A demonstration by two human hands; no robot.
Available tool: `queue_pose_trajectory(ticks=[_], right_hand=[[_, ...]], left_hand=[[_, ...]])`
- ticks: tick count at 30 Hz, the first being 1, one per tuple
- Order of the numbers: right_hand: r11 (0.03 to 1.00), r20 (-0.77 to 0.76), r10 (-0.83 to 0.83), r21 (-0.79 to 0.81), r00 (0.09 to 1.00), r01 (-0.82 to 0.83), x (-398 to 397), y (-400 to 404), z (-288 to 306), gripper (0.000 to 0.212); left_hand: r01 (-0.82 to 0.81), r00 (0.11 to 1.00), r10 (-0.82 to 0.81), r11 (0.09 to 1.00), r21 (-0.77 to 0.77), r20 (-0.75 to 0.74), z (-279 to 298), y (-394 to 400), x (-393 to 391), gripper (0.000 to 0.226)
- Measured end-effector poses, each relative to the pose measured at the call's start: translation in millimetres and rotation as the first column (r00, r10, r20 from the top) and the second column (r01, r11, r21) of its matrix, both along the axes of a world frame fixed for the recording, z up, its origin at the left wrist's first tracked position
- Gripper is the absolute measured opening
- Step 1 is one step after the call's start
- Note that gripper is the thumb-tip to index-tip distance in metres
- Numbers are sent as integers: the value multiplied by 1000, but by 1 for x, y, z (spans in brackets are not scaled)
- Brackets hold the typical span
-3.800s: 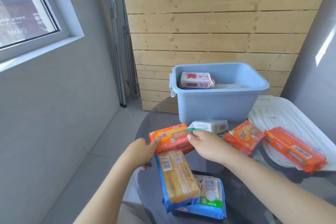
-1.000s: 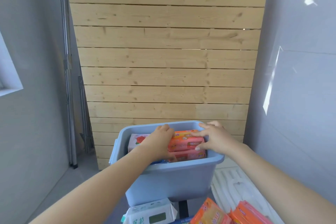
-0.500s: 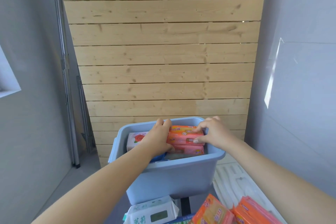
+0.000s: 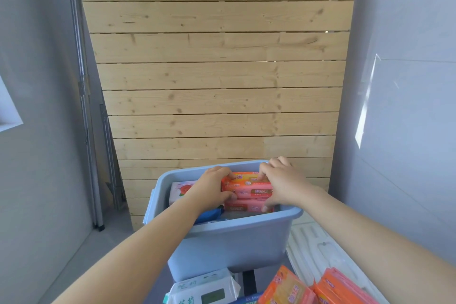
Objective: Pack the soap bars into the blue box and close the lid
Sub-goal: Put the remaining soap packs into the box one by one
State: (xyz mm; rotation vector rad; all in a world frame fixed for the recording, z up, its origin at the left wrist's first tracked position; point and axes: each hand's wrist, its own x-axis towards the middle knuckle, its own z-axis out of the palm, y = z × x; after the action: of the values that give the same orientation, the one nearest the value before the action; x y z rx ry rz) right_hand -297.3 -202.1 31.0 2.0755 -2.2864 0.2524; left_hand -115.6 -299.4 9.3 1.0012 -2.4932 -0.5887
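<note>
The blue box (image 4: 232, 247) stands open in the lower middle of the view. Inside it, an orange soap pack (image 4: 248, 186) stands on its edge at the right. My left hand (image 4: 212, 190) grips its left end and my right hand (image 4: 283, 184) grips its right end. A white soap pack with a red rose (image 4: 181, 190) lies at the box's left, and a blue pack (image 4: 209, 215) shows under my left wrist. The white lid (image 4: 311, 249) lies flat to the right of the box.
In front of the box lie a white-green pack (image 4: 202, 289) and two orange soap packs (image 4: 287, 287), (image 4: 340, 289), the right one resting on the lid. A wooden slat wall stands close behind the box. Grey walls close in on both sides.
Both hands carried the orange soap pack from the table into the box. Over the last second they lowered it slightly and shifted their grip on its ends.
</note>
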Motion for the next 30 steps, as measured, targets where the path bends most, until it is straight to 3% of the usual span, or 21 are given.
queue_pose_trajectory(ticks=[3, 6, 12, 17, 22, 26, 30], right_hand=[[1000, -137, 23, 15, 990, -21, 3, -4, 2, 74], [1000, -147, 11, -12, 989, -13, 4, -8, 1, 67], [997, -59, -26, -70, 998, 22, 0, -13, -1, 60], [985, 251, -49, -150, 967, 89, -10, -11, -6, 49], [986, 167, -66, -139, 984, 89, -7, -17, -7, 48], [989, 215, -64, -117, 974, 91, -8, -11, -5, 51], [974, 366, -37, -196, 930, 116, -1, 10, -3, 45]], left_hand=[[-4, 1000, 4, 1000, 3, -21, -1, -2, -1, 47], [-10, 999, 11, 1000, 10, -34, -2, -3, -1, 47], [-8, 999, 8, 1000, 6, -33, -1, -2, -2, 47], [-12, 1000, 12, 1000, -16, -24, -3, -2, -2, 46], [-39, 999, 41, 998, -49, 28, -3, -3, -6, 47], [-24, 997, 27, 999, -38, 75, 2, 5, -3, 55], [-74, 987, 63, 995, -67, -148, 19, 26, 10, 44]])
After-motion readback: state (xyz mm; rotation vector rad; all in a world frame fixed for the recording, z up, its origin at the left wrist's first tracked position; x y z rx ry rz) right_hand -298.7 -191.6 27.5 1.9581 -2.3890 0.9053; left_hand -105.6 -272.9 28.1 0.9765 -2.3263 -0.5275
